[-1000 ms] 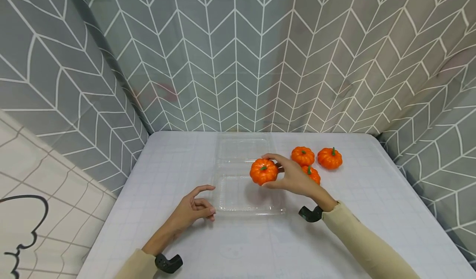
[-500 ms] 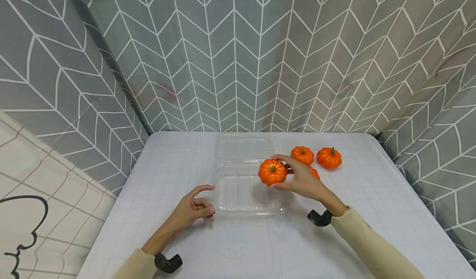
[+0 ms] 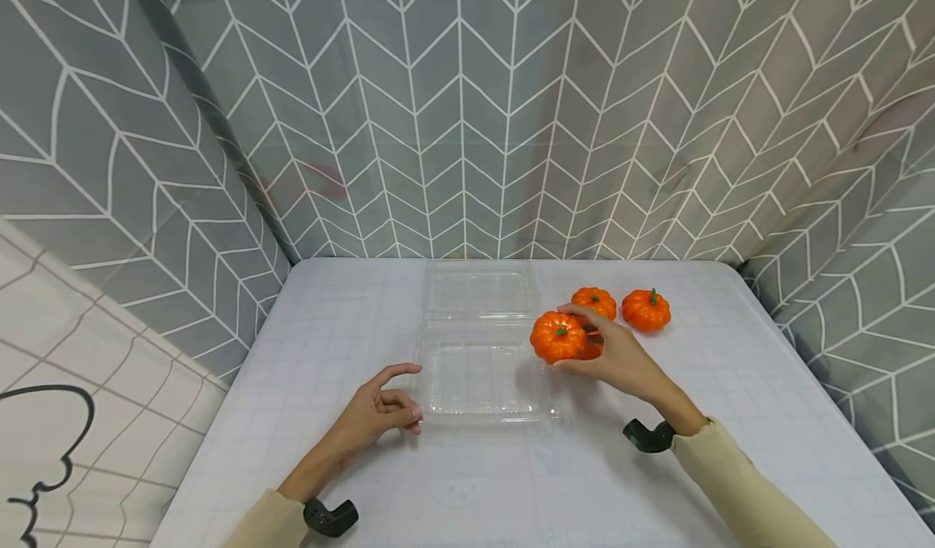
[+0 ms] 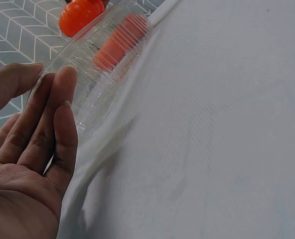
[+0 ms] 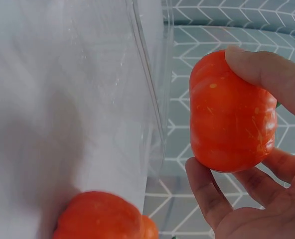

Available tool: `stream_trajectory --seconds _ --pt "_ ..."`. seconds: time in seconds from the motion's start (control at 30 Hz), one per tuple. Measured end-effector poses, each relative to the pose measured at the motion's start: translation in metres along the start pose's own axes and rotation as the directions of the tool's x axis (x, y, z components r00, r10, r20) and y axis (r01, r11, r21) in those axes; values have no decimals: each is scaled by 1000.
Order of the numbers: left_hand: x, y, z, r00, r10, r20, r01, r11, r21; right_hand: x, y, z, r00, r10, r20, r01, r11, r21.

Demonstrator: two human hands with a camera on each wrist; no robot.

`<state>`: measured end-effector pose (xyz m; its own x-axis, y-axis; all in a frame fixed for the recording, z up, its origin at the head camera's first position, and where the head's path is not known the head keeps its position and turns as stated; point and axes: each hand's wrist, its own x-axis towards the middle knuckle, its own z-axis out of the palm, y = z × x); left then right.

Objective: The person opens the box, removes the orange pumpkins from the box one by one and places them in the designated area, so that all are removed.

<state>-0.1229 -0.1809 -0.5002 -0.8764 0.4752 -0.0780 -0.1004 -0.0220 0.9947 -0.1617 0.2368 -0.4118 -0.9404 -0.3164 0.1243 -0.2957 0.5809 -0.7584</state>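
My right hand (image 3: 617,361) holds a small orange toy pumpkin (image 3: 553,338) with a green stem, thumb on one side and fingers on the other. The pumpkin is above the right edge of a clear plastic clamshell box (image 3: 478,406), whose lid (image 3: 478,288) lies folded back. In the right wrist view the held pumpkin (image 5: 232,119) is raised beside the box wall. My left hand (image 3: 372,410) rests at the box's left edge, index finger and thumb spread apart along it; in the left wrist view the fingers (image 4: 38,129) lie loosely bent at the rim.
On the right of the white table (image 3: 467,483), one pumpkin (image 3: 599,300) sits behind my right hand and another pumpkin (image 3: 646,311) farther right. A third pumpkin (image 3: 592,351) is mostly hidden by the right fingers. A patterned grey curtain (image 3: 475,126) stands behind the table.
My right hand has moved to the right with the pumpkin, from over the box's middle-right to its right edge. The left hand and the box have stayed in place.
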Motion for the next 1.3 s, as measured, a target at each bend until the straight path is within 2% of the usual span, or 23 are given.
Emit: stream_trajectory --seconds 0.6,1.3 --pt "0 -1 0 1000 6 -1 -6 1000 22 -21 21 -31 991 120 -56 -120 993 -5" --pt "0 1 1 1000 -9 -7 10 1000 20 -46 47 -56 960 256 -113 -256 967 15"
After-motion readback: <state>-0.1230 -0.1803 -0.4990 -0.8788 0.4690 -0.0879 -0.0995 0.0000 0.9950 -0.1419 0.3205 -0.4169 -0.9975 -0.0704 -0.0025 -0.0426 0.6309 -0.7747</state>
